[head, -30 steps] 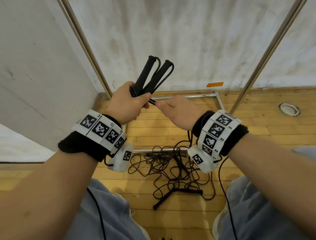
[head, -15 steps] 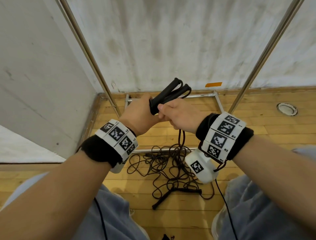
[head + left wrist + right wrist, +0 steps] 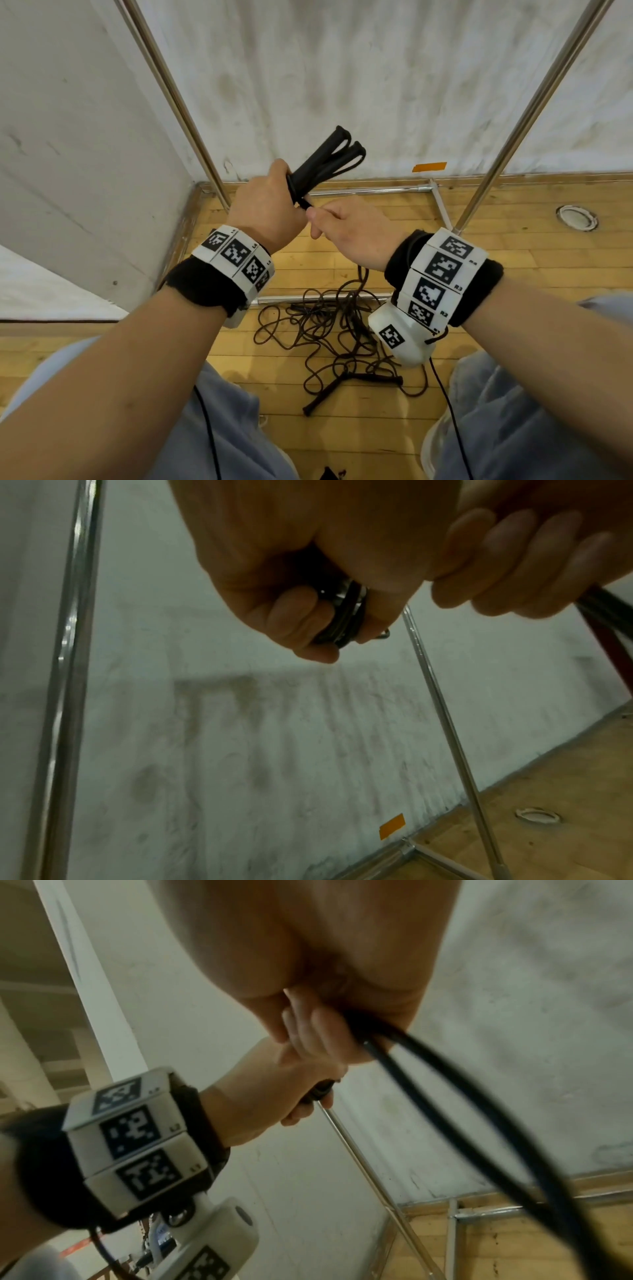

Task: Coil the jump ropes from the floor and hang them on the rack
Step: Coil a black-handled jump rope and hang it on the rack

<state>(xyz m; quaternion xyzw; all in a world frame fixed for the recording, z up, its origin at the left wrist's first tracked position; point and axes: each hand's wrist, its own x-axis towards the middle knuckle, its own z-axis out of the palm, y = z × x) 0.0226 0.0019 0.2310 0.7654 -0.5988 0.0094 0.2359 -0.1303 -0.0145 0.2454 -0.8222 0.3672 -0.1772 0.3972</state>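
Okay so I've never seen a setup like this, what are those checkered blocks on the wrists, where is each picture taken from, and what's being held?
No machine here: a person works with bare hands. The checkered bands are marker cuffs with a small camera under each wrist. The big picture comes from a head-worn camera looking down; the other two look along each hand from the wrists.

The left hand grips two black jump-rope handles side by side, pointing up and away. The right hand holds the black cord of that rope, close to the left hand.

On the wooden floor lies a tangled pile of rope with another pair of handles. Shiny metal rack poles stand against the white wall.
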